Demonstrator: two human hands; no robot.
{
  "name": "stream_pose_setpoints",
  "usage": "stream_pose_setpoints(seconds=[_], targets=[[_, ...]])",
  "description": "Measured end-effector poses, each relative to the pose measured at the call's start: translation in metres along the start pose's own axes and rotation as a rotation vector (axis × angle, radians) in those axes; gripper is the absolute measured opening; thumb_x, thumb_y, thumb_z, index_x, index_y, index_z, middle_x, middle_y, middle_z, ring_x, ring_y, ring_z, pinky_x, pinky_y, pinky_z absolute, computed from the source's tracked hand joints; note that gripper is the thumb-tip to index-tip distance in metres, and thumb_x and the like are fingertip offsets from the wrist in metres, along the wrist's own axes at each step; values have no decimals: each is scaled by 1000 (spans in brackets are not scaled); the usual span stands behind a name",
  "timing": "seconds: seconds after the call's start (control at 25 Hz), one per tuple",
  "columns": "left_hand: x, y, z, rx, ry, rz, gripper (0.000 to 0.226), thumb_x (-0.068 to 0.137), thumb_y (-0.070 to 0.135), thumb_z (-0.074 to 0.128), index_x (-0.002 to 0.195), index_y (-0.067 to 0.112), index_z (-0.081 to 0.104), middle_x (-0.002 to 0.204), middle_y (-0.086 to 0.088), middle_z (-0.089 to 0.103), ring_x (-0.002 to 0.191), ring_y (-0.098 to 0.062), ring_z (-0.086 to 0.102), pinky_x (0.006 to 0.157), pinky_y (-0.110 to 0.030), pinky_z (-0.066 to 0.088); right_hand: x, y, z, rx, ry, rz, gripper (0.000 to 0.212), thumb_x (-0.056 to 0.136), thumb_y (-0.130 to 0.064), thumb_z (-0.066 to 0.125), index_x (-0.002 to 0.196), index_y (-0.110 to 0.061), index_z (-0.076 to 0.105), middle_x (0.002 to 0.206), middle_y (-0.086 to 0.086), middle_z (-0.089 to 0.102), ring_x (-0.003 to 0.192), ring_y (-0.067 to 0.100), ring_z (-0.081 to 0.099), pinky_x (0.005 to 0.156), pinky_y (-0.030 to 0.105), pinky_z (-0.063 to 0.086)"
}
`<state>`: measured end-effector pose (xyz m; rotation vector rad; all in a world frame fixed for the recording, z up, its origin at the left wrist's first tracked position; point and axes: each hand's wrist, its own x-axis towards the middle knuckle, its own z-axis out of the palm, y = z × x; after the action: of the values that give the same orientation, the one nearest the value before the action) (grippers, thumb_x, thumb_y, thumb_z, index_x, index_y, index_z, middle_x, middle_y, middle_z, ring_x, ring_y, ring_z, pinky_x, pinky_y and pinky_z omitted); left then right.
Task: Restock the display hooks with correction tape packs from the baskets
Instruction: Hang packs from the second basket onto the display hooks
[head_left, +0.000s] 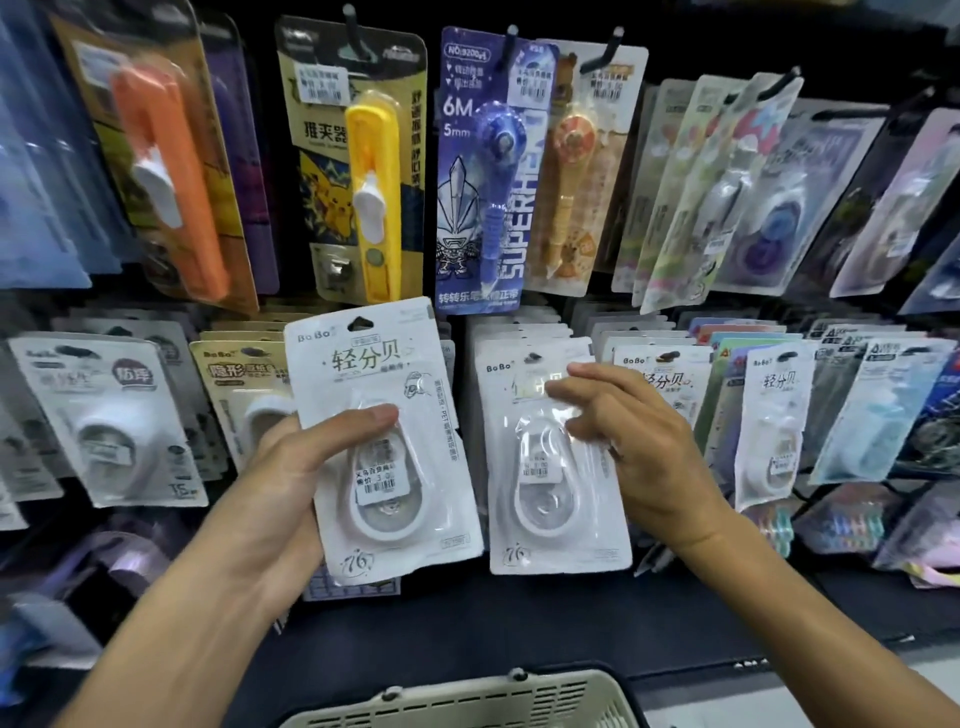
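Note:
My left hand grips a white correction tape pack upright, thumb across its front, in front of the lower row of hooks. Just to its right, a matching white pack hangs at the front of a full stack on a hook. My right hand hovers at that hanging pack, fingers loosely bent by its upper edge, holding nothing. Whether the fingertips touch the pack is unclear. A grey basket shows its rim at the bottom centre, its contents hidden.
The upper row carries an orange pack, a yellow pack, a blue 6M pack and pastel packs. More white packs hang lower left, and others lower right. A dark shelf ledge runs below the hooks.

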<state>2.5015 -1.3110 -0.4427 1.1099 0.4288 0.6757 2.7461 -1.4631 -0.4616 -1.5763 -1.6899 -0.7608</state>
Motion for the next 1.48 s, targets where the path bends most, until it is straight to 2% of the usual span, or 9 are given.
stream_pose_setpoints(seconds=[0.32,0.48,0.6,0.68,0.8,1.0,1.16,1.32,1.48], targets=[[-3,-11,17,69,40,25,54,63,21,82,115,9,73,110,-12,78,100,-32,75,83,-41,63,-1,2,-12,-219,-371,-29,52,73,17,65,118,-8,69,145,10,57,135,35,52,105,57,46],[-3,-29,38,182,-25,64,50,70,35,78,116,18,72,111,-3,79,107,-26,74,94,-41,58,7,-50,-9,605,-174,549,32,92,-42,66,121,-40,53,125,-14,66,111,10,66,91,27,54],[-4,-43,54,374,-133,144,34,88,46,63,119,32,67,117,15,75,110,-7,70,89,-26,58,4,-62,-2,947,-176,679,46,90,-14,73,123,-37,53,123,-16,64,103,16,72,84,31,59],[1,-50,50,868,-111,364,37,95,62,52,124,40,58,130,26,62,122,3,57,100,-25,47,2,-45,-16,968,-47,793,48,89,4,70,123,-29,58,124,-15,65,109,13,69,84,26,58],[10,-61,49,1422,-92,659,55,94,57,43,145,35,44,163,17,25,153,-8,15,122,-35,16,-7,-4,-46,839,153,1019,52,87,8,65,120,-31,64,127,-19,64,120,3,60,96,25,51],[19,-79,57,1640,-209,637,63,100,48,48,157,37,25,165,19,-19,150,-7,-31,119,-39,-22,-20,29,-64,704,109,1155,57,84,1,65,126,-38,62,138,-25,51,126,-9,44,107,30,34],[19,-83,59,1649,-177,648,66,97,41,55,157,35,28,166,18,-15,151,-9,-27,119,-40,-20,-25,28,-59,313,-171,970,55,93,-23,68,140,-45,49,137,-12,50,108,11,53,98,36,42],[20,-87,63,1685,-149,668,68,93,35,63,155,30,37,166,14,-7,155,-13,-16,122,-47,-10,-39,28,-66,-327,169,856,29,93,-33,52,116,-21,65,125,5,53,109,31,54,93,46,44],[19,-92,69,1689,-123,696,69,85,32,73,149,24,48,167,6,11,156,-19,4,122,-54,6,-60,46,-68,-325,-250,944,50,95,-10,51,144,-15,49,159,6,33,132,41,42,108,46,37]])
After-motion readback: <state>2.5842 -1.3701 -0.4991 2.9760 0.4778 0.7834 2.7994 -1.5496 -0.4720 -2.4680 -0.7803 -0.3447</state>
